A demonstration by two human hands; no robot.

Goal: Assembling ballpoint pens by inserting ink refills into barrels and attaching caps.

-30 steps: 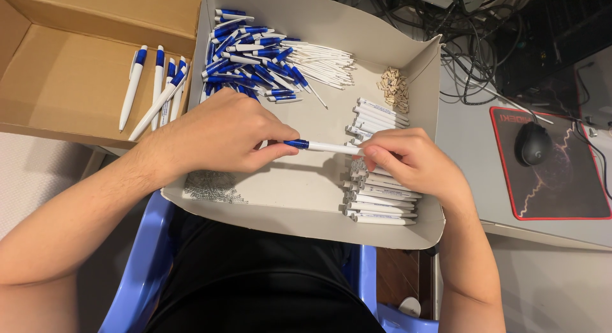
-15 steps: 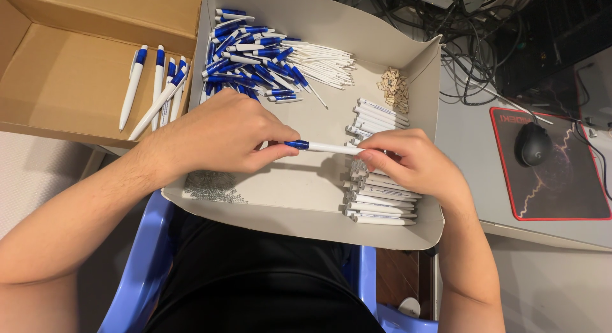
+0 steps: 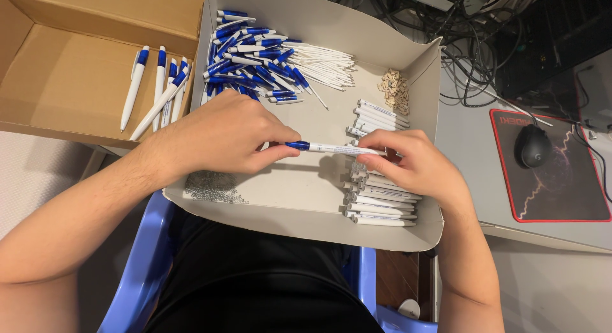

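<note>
Both my hands hold one white pen with a blue end (image 3: 328, 148) level over a shallow grey cardboard tray (image 3: 306, 208) on my lap. My left hand (image 3: 223, 135) pinches the blue end, and my right hand (image 3: 411, 164) grips the white barrel. White pen barrels (image 3: 381, 202) lie stacked under my right hand. A heap of blue pen parts (image 3: 252, 59) and thin white refills (image 3: 328, 62) lies at the tray's far side. Small metal springs (image 3: 210, 187) are scattered at the near left corner.
A brown cardboard box (image 3: 70, 65) at the left holds several finished white and blue pens (image 3: 156, 90). A pile of small tan pieces (image 3: 395, 90) sits at the tray's far right. A black mouse (image 3: 532, 147) rests on a red-edged mat (image 3: 561, 199), with cables (image 3: 465, 46) behind.
</note>
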